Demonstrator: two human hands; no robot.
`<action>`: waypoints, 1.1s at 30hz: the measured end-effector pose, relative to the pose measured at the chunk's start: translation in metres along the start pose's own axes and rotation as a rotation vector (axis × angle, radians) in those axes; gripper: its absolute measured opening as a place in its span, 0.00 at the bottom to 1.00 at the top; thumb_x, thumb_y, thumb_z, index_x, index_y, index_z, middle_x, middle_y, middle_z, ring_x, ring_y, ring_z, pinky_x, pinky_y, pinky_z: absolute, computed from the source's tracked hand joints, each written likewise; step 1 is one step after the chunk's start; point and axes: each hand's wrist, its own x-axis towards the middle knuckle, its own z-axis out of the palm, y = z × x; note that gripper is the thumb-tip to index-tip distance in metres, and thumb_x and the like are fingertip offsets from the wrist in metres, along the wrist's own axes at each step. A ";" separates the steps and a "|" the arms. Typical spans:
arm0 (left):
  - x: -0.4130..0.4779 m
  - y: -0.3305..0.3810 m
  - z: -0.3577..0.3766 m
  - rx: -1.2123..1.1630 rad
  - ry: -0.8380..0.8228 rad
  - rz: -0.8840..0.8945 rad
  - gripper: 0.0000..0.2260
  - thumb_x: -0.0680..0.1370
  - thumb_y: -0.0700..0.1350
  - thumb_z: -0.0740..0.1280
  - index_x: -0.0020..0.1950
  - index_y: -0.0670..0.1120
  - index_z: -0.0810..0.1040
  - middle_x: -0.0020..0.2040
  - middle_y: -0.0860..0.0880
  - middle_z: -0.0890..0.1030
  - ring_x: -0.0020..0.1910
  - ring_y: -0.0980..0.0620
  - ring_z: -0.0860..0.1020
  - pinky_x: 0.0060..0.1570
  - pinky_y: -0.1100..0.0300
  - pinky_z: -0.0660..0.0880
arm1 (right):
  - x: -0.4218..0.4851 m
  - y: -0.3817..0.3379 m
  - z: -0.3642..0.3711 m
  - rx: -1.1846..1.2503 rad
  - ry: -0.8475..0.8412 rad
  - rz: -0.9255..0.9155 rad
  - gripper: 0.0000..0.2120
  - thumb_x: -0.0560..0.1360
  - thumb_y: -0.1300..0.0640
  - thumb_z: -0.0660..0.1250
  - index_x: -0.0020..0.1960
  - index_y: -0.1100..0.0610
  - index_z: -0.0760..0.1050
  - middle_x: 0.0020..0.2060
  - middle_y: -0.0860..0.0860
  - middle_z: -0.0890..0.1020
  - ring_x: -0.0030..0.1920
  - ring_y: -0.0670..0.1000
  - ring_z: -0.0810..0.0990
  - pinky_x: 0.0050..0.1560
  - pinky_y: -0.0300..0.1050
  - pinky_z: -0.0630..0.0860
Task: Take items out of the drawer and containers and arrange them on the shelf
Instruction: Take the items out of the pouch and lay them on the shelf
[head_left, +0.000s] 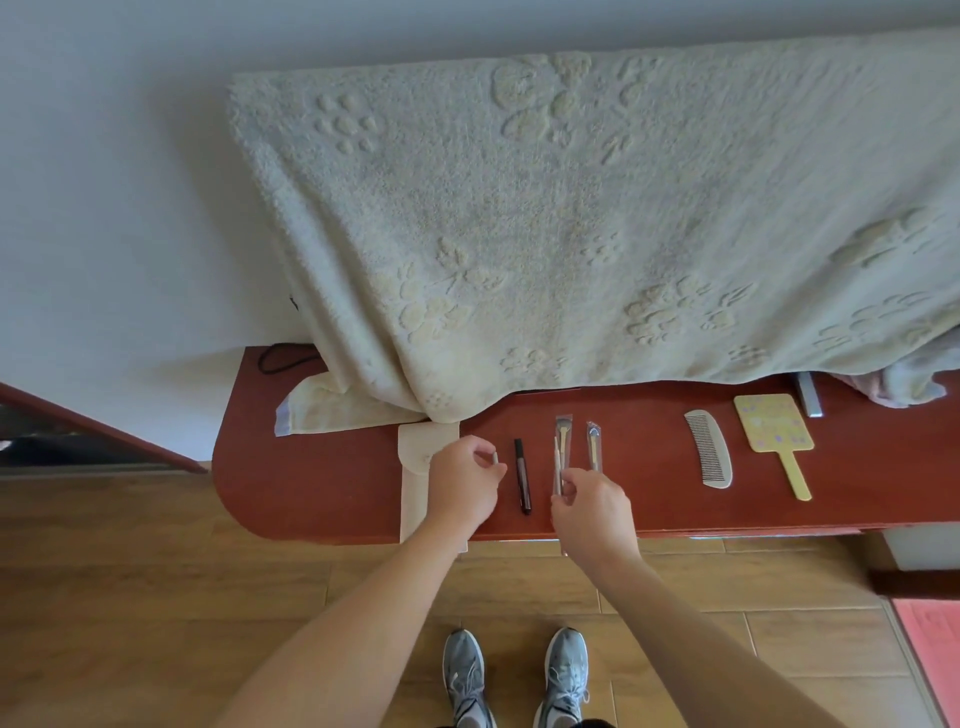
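Brush in clear sleeve (561, 452) flat on red-brown shelf (311, 493), handle toward the front edge, lower end pinched between thumb and fingertips of right hand (592, 512). Grip narrow, closed on the sleeve alone. Judged as squaring up with the row rather than lifting.

Second sleeved brush (594, 446) just beside on the right, black pen (522, 475) near on the left. All three roughly parallel, apart, handles the same way: evidently for order and easy reach.

Left hand (465, 483) over cream pouch (413, 499), grip curled, pinching a thin pale stick (496, 458) just beside the pen. Too small to identify. Likely bound for the gap left of the pen.

Comb (709, 449) and yellow hand mirror (774, 431) well apart to the right, in similar alignment.

Pale towel (571, 208) draped behind, hem on the shelf's back part.

Risks: slippery sleeve; nudging of close neighbours.
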 end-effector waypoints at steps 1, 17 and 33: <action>-0.001 -0.003 0.003 0.014 -0.006 0.001 0.06 0.75 0.44 0.73 0.51 0.49 0.82 0.42 0.55 0.81 0.41 0.60 0.78 0.40 0.73 0.69 | 0.003 0.001 0.002 -0.008 -0.012 0.007 0.10 0.73 0.64 0.63 0.34 0.56 0.70 0.30 0.51 0.75 0.30 0.51 0.76 0.31 0.45 0.77; 0.031 -0.013 0.030 0.254 -0.027 0.039 0.05 0.76 0.44 0.71 0.52 0.46 0.81 0.40 0.51 0.82 0.39 0.52 0.80 0.41 0.55 0.79 | 0.059 0.000 0.024 -0.107 -0.131 0.054 0.10 0.73 0.63 0.63 0.34 0.55 0.68 0.33 0.50 0.74 0.29 0.47 0.73 0.27 0.37 0.66; 0.048 -0.022 0.041 0.370 -0.057 0.052 0.10 0.77 0.45 0.70 0.58 0.46 0.80 0.45 0.47 0.84 0.44 0.48 0.81 0.44 0.56 0.78 | 0.082 0.005 0.047 -0.183 -0.180 0.011 0.01 0.74 0.61 0.65 0.44 0.57 0.75 0.40 0.52 0.77 0.38 0.52 0.79 0.38 0.46 0.79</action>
